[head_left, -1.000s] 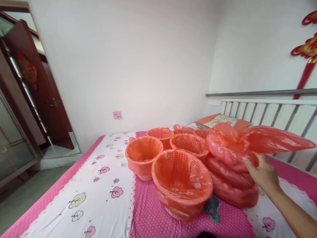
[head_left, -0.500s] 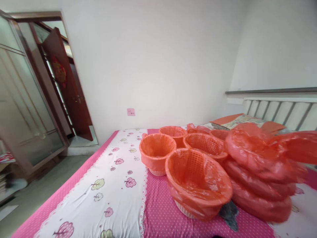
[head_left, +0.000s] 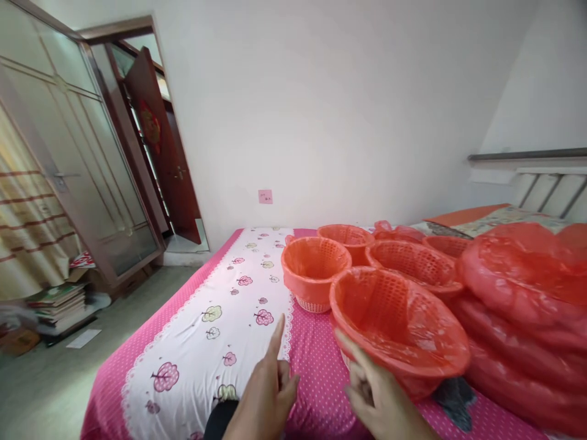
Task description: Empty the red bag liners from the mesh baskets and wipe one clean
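Both my hands are low in the middle of the view, above a pink bed [head_left: 316,366]. My left hand [head_left: 266,394] holds nothing; its forefinger sticks up and the other fingers are curled. My right hand [head_left: 378,397] is also free, forefinger out, just short of the rim of the nearest orange basket [head_left: 398,318], which is lined with a red plastic bag. A smaller lined basket [head_left: 314,269] stands behind it, with more lined baskets [head_left: 413,263] farther back. A pile of red-bagged baskets [head_left: 523,305] fills the right side.
The white flowered strip of the sheet [head_left: 220,318] runs down the bed's left half. A glass-fronted wardrobe [head_left: 68,183] and an open dark door [head_left: 160,153] stand at left. Books [head_left: 57,302] are stacked on the floor. A railed headboard [head_left: 545,183] is at right.
The view has swung left, showing more wardrobe and floor. My right hand has left the red bag pile, and both hands now appear at the bottom with forefingers out.
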The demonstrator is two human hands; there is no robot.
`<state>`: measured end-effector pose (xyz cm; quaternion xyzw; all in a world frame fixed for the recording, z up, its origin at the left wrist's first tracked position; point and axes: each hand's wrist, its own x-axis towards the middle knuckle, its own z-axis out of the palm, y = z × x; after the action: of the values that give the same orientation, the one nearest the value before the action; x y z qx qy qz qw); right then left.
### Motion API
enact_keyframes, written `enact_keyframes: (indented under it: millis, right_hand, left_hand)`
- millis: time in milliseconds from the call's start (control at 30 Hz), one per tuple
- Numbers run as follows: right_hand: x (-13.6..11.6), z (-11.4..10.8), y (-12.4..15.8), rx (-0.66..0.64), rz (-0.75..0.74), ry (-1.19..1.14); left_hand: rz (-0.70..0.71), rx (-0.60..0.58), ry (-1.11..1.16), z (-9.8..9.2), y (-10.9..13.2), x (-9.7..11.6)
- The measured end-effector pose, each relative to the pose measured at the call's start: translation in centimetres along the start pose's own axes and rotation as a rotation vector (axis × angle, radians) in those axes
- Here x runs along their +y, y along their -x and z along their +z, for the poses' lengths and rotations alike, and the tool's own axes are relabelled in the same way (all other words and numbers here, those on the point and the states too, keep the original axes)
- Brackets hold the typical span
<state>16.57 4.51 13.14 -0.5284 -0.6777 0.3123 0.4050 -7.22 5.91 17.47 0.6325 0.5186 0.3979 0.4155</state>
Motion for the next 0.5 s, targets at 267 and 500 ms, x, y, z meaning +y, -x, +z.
enact_keyframes:
  millis: [267,500]
  right_hand:
    - [-7.1,-1.4,0.7,0.76,-0.649,0.429]
    - [3.8,7.3,-2.4,0.561,-0.391,0.615]
  left_hand:
    - [0.137,0.152,-0.554,-2.2,2.7,1.5]
    - [-0.279,-0.079,-0.906,0.9,-1.8,-3.6]
